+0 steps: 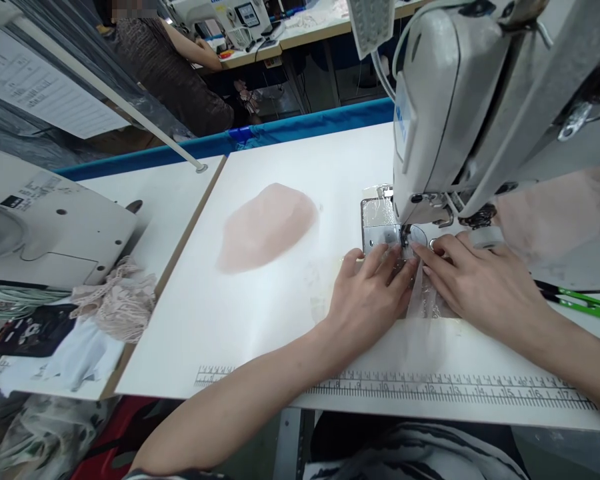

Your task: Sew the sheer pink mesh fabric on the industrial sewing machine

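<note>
A strip of sheer pale fabric [423, 307] runs from under the presser foot of the sewing machine [430, 120] toward the table's front edge. My left hand [373, 287] lies on the left of the strip, fingertips pressed down just before the needle. On the right side, my right hand [473, 270] pinches the fabric close to the foot, its thumb and forefinger near the other hand's fingertips. The metal needle plate [377, 220] shows beyond my left fingers. Part of the strip is hidden beneath both hands.
A sheer pink fabric piece [270, 230] lies left on the white table, and more pink fabric [555, 213] lies right. Green-handled scissors [585, 303] rest beside my right forearm. A printed ruler [390, 387] follows the front edge. Another person [165, 73] sits beyond the blue cloth edge.
</note>
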Demonstrator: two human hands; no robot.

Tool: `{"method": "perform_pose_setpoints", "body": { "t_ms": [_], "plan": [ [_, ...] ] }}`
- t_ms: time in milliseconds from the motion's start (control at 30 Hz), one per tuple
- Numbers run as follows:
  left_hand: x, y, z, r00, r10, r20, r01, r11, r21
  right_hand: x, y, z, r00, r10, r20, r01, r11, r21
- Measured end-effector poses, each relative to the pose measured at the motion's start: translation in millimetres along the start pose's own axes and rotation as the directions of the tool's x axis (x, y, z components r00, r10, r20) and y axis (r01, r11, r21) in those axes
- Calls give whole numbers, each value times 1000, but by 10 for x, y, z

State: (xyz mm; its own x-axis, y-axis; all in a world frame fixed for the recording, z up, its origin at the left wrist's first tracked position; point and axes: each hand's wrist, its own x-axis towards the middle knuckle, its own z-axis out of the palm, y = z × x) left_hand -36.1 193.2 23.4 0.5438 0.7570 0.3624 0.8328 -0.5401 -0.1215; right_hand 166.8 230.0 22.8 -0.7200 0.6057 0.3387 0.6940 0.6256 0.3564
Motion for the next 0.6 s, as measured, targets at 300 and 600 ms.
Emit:
{"method": "perform_pose_setpoints", "body": {
  "t_ms": [300,600],
  "plan": [
    [30,-33,49,1000,-18,-2,18,1000,-8,1,8,32,999,42,19,-42,999,1],
    [34,-59,36,1000,-14,4,14,995,-94,6,100,-17,1000,30,4,-30,997,67]
  ]
}}
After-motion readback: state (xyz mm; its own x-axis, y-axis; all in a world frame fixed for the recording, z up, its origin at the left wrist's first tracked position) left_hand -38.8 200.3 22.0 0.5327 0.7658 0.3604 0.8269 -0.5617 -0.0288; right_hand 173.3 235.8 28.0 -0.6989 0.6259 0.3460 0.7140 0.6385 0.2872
